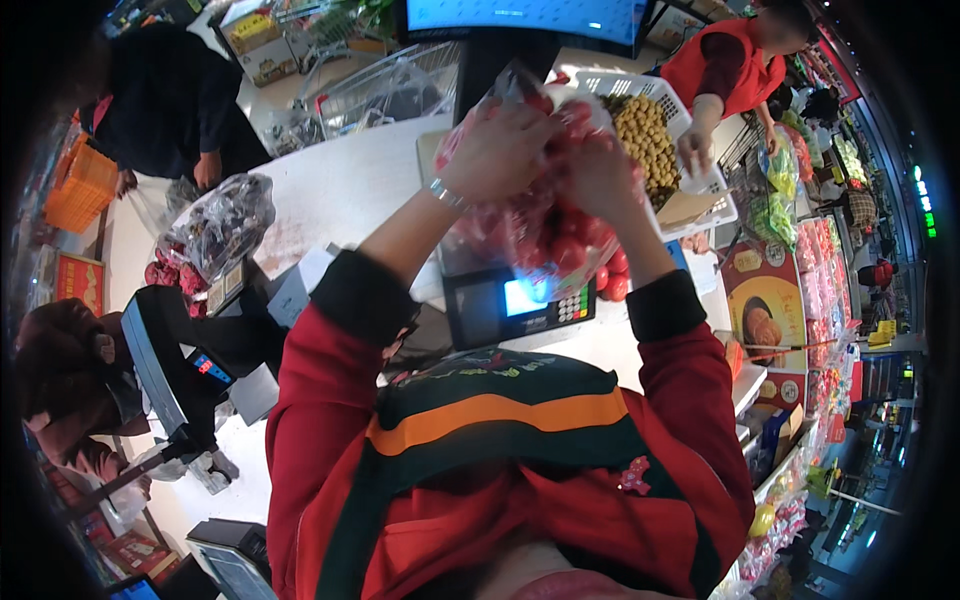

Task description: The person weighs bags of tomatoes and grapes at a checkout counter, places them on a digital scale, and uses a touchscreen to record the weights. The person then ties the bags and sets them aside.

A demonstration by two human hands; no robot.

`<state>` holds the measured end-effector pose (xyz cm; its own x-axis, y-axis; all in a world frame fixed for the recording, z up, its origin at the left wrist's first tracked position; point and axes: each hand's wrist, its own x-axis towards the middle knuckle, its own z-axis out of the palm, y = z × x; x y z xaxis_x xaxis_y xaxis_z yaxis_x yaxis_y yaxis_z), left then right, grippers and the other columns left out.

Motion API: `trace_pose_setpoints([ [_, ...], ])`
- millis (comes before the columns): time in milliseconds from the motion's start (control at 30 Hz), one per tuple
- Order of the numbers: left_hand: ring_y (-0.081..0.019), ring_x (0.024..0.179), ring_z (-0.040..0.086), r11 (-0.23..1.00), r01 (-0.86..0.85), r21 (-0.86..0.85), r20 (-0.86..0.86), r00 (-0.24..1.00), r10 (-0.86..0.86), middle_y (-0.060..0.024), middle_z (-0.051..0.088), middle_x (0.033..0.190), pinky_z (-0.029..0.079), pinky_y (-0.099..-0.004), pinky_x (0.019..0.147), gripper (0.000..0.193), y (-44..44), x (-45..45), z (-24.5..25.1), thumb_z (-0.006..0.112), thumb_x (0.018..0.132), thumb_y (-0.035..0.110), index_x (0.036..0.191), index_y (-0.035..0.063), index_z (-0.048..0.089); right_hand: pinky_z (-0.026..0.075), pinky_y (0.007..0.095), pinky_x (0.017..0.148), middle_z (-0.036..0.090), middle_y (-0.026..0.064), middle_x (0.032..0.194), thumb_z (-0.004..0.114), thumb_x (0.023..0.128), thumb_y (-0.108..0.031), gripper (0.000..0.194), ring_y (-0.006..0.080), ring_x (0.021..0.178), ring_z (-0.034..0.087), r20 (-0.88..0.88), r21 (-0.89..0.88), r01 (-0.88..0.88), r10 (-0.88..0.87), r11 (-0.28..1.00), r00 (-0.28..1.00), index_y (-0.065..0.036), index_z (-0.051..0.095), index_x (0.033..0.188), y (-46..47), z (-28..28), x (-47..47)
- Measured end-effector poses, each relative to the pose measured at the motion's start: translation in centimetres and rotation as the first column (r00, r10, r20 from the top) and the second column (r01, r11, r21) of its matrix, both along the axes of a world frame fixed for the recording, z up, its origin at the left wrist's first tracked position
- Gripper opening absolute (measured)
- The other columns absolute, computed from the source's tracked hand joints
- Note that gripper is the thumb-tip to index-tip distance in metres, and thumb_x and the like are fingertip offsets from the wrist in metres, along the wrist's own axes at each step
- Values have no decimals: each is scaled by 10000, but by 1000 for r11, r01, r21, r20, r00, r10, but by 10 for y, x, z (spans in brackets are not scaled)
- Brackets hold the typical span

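Observation:
A clear plastic bag (529, 247) full of round red fruit, which look like tomatoes, rests over an electronic weighing scale (480, 319). My left hand (506, 154) grips the bag's upper left part, a metal band around the wrist. On the bag's right side, the fingers of my right hand (598, 176) are curled into the plastic, their tips hidden. Below the bag, the scale's lit display and keypad (574, 300) partly show. A few red tomatoes (616, 281) sit at the bag's lower right; whether they are inside it I cannot tell.
Longan-like fruit (643, 139) fills a white basket (675, 94), where a co-worker's hand (697, 150) reaches in. A monitor (525, 22) stands behind the scale. Leftward are bagged produce (229, 217), dragon fruit (176, 274), a black terminal (172, 360) and a person in dark clothes (169, 97).

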<state>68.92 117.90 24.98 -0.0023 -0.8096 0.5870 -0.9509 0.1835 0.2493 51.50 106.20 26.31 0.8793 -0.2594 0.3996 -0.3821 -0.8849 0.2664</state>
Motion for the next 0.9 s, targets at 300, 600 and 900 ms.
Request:
trace_pose_setpoints([
  [300,-223,1000,609,704,-427,568,626,779,-33,-61,693,945,370,-469,915,182,-68,9,17,650,772,301,872,156,696,424,238,640,564,23,671,583,857,-184,173,104,609,530,399,917,-399,-2,-20,917,-25,561,790,-52,37,-56],
  [600,-115,535,585,849,-459,-262,-699,697,160,-16,572,625,439,-259,478,214,-23,21,94,755,806,159,741,63,576,365,235,538,567,6,675,579,853,-153,172,72,609,498,541,825,-531,1,-194,841,4,645,829,-74,109,-45],
  [900,-230,723,685,889,-356,-288,-939,286,-190,-91,652,756,577,-315,722,104,9,-12,131,613,918,102,853,31,575,496,332,772,622,101,924,532,890,-136,246,168,867,592,688,685,-658,-19,-313,726,27,629,1047,-106,148,-30],
])
